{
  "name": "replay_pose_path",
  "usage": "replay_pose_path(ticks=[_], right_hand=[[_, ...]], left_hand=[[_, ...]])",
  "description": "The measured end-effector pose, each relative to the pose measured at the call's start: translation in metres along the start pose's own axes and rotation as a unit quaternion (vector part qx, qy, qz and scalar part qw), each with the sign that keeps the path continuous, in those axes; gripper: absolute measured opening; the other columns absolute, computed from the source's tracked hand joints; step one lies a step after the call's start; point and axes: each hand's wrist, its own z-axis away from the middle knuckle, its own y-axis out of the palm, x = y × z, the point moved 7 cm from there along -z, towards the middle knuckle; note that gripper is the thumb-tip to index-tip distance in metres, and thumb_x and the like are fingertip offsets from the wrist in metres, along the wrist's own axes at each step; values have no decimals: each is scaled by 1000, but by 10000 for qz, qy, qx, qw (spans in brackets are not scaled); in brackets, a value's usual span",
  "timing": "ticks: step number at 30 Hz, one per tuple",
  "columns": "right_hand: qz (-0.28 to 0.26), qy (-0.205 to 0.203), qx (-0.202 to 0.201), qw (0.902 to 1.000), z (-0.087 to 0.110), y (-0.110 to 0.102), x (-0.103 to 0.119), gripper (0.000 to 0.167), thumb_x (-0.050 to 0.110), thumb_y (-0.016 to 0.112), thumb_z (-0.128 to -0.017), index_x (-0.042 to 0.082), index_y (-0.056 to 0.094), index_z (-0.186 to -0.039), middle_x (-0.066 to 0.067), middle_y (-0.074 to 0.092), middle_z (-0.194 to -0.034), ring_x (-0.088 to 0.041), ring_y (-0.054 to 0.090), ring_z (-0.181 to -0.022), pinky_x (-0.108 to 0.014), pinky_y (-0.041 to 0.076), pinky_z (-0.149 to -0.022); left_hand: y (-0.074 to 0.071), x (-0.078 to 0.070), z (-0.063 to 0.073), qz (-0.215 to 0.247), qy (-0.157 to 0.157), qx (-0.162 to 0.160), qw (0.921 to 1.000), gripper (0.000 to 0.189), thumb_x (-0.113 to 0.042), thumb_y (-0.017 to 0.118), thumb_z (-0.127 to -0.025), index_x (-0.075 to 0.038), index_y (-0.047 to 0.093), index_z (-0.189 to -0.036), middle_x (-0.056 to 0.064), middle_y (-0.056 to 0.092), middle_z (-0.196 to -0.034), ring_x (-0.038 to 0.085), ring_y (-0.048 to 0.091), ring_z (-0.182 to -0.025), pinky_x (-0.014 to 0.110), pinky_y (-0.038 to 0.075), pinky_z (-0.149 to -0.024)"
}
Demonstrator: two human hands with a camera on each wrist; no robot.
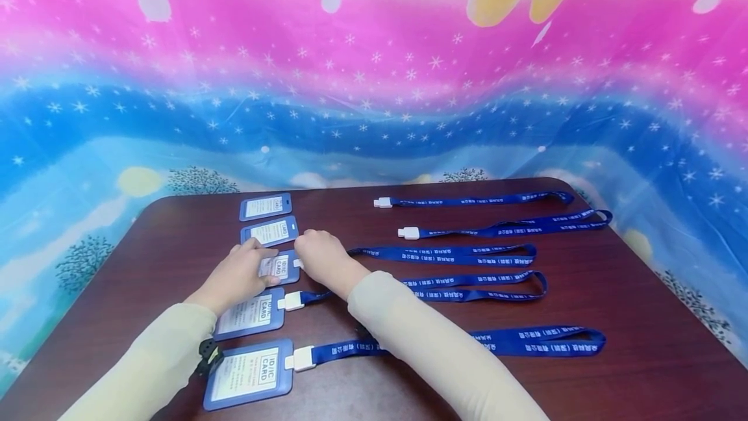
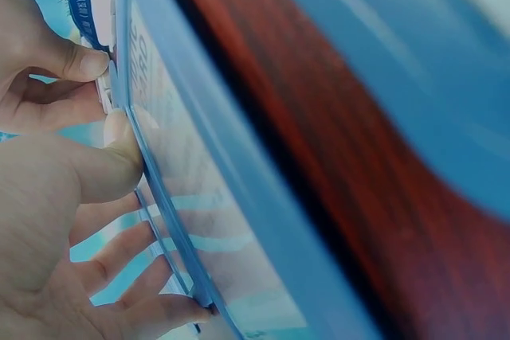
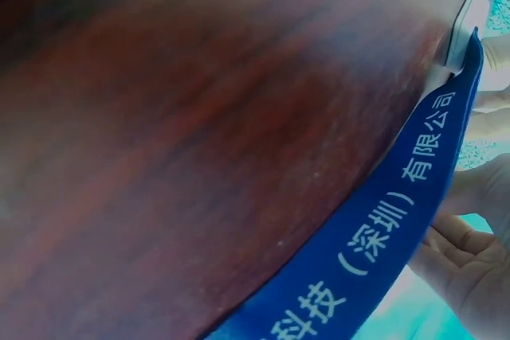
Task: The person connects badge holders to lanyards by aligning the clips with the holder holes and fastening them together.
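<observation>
Five blue badge holders lie in a column on the table. My left hand grips the middle badge holder, thumb on its front face and the other fingers at its far edge in the left wrist view. At the slotted end of that holder, my right hand pinches the white clip of a blue lanyard. In the right wrist view this lanyard's printed strap runs up to the clip. The right fingers hide most of the clip in the head view.
Nearer me, a badge holder and another badge holder are joined to lanyards by white clips. Farther off, two holders lie apart from two lanyards. A patterned cloth hangs behind the brown table.
</observation>
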Motion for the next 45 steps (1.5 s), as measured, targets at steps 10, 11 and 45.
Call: replay_pose_path(ticks=[10,11,45], right_hand=[[186,-130,-81,9997,-1,1,1,19,21,67,-96,13,75,-112,-4,70,-98,-14,66,-88,-27,56,-78],[186,-130,-62,9997,-1,1,1,19,21,67,-96,13,74,-112,-4,69,-99,-14,66,-88,-27,56,-78],[-1214,472,192,9913,53,-44,-91,30,31,63,-99,17,70,-125,1,68,-123,-19,61,-117,-42,51,-93]], left_hand=[[0,-2,0,22,-12,-2,10000,57,-19,81,-84,4,60,-133,20,54,-115,33,48,-98,49,49,-85],[0,-3,-1,18,-10,-1,10000,57,-19,80,-84,4,60,-133,20,54,-115,33,48,-98,48,49,-84],[-6,-4,-5,-516,26,173,9985,57,-29,76,-85,-1,60,-132,24,57,-127,38,56,-108,61,49,-88]])
